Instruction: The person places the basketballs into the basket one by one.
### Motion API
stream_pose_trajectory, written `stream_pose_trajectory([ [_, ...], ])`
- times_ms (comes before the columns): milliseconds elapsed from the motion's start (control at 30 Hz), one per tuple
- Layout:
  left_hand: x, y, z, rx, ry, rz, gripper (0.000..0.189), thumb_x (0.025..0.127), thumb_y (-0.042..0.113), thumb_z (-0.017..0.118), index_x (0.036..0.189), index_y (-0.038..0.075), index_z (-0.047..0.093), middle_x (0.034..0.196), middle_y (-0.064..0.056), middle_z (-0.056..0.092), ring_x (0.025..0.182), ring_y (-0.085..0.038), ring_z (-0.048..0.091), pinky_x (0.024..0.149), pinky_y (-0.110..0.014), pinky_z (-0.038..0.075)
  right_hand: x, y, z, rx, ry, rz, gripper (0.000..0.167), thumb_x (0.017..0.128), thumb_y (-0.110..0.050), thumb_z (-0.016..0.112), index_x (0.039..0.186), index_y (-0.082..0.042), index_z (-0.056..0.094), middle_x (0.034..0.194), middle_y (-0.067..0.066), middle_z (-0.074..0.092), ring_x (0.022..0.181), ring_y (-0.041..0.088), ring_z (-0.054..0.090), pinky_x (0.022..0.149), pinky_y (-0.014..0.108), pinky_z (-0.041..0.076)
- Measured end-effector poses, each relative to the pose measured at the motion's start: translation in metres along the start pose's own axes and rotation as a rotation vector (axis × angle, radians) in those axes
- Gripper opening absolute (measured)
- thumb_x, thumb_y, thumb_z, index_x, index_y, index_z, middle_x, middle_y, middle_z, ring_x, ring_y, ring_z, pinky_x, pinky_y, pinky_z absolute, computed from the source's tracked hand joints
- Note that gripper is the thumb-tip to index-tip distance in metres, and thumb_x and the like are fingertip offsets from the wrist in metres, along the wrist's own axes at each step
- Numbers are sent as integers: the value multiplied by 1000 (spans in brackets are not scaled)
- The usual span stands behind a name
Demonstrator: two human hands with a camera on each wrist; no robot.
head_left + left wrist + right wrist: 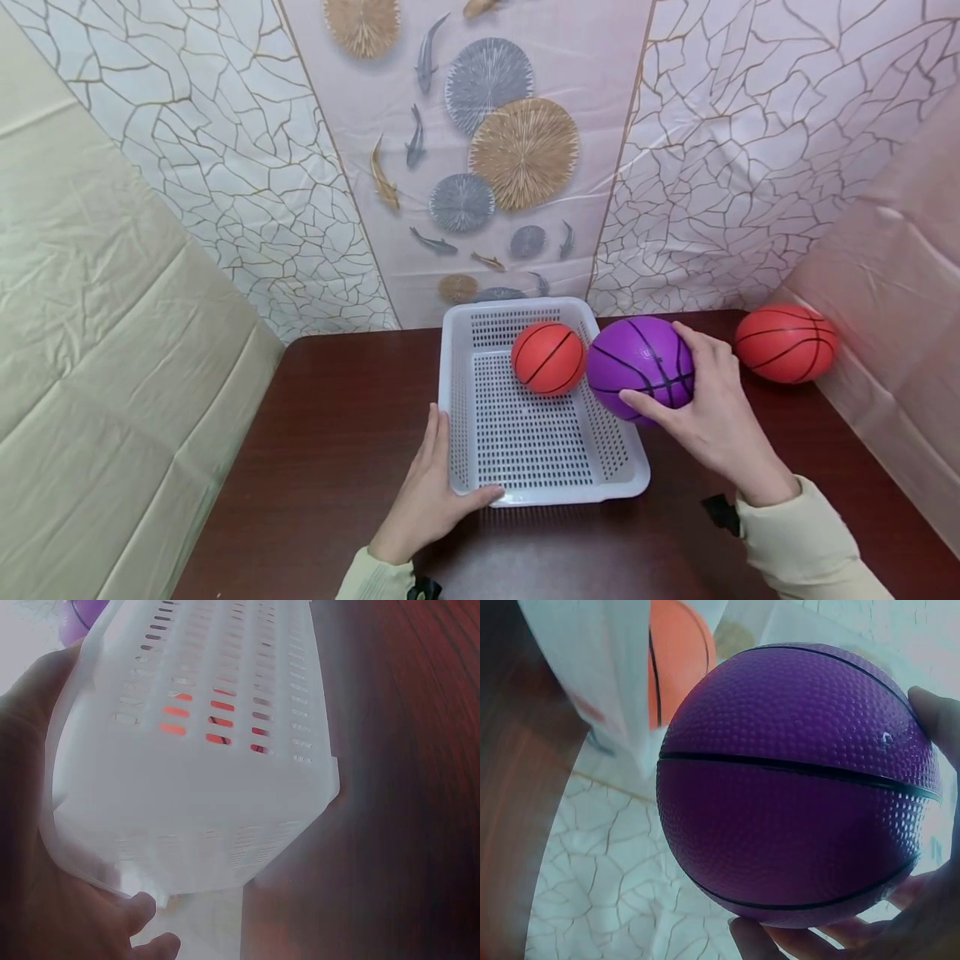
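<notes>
A white perforated plastic basket point(532, 497) stands on the dark table, with a small orange-red basketball point(548, 358) inside toward its back right. My left hand point(431, 492) grips the basket's near left corner, thumb on the front rim and fingers along the left side. In my right hand point(716, 408) is a purple basketball point(641, 367) with black lines, thumb and fingers spread round its right side. The purple ball overlaps the basket's right rim in the head view. From the right wrist, the purple ball point(795, 787) fills the middle, with fingertips at its right and underside.
Another orange-red basketball point(786, 343) lies at the table's back right, near the side cloth. Patterned cloth point(480, 167) hangs behind the table point(352, 417). Beige quilted cloth point(97, 333) walls off the left side, and pale cloth point(900, 333) the right.
</notes>
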State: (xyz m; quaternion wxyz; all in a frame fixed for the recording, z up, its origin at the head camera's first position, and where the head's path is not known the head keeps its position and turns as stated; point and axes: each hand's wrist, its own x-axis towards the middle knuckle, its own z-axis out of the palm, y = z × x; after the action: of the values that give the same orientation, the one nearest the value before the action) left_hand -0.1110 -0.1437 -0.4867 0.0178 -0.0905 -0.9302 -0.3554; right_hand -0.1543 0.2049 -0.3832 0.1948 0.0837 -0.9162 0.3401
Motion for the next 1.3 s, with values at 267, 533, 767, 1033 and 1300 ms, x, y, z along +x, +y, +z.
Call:
stream_pose_trajectory([
  [267,0,0,-1,-3,-2,-5,131,65,82,64,157,11,3,162,2,-12,144,-36,17,108,-56,29,-3,-14,21,13,-81,-34,104,69,-51,84,151,-15,31,141,18,34,121,38,33,82,64,43],
  [533,2,-1,-1,2,-6,-9,130,66,79,66,157,12,1,161,4,-13,144,-35,17,108,-56,30,-5,-21,42,11,-150,-70,104,69,-61,79,150,-17,33,141,14,36,123,34,35,85,64,45],
  [767,2,-1,-2,3,-15,-12,130,66,79,66,157,12,1,161,5,-14,144,-34,14,109,-55,28,-3,-20,56,-8,-218,-117,104,68,-67,76,149,-17,35,142,13,36,122,32,37,85,61,47],
  [1033,1,-1,-1,5,-16,-11,130,67,79,66,157,13,1,161,6,-15,145,-33,14,108,-56,29,-2,-11,72,-70,-303,-170,109,65,-73,73,150,-18,32,143,13,34,122,32,38,86,57,46],
  [1300,1,-1,0,15,-22,-16,130,66,82,62,157,13,0,161,7,-16,145,-34,13,108,-57,28,-15,3,86,-155,-313,-428,107,65,-59,83,151,-20,32,151,19,21,130,41,31,96,59,30],
])
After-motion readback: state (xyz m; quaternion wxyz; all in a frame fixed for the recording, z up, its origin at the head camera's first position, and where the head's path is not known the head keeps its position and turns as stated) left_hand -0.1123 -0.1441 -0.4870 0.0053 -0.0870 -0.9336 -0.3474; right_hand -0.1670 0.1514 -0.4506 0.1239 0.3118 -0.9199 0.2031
